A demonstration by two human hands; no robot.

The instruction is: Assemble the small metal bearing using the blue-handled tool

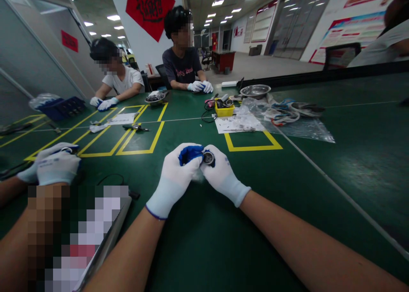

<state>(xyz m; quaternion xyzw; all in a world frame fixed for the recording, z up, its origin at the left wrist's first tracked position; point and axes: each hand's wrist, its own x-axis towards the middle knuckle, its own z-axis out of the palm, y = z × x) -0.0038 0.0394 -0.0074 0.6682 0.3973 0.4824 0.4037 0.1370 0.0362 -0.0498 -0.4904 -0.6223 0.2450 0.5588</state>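
Note:
Both of my hands wear white gloves with blue palms and meet above the green table (204, 249). My right hand (220, 168) is closed round a small round metal part (208, 158), whose ringed face shows between the fingers. Against its left side, my left hand (180, 168) has its fingers curled and pressed together, blue palm side showing. Whatever the left fingertips hold, if anything, is hidden.
A yellow bin (224, 109) of parts stands on white paper (239, 122). Behind are a metal bowl (255, 91) and gloves on plastic (287, 111). A co-worker's gloved hands (57, 164) are at left, near a tablet-like object (96, 236). Two people sit opposite.

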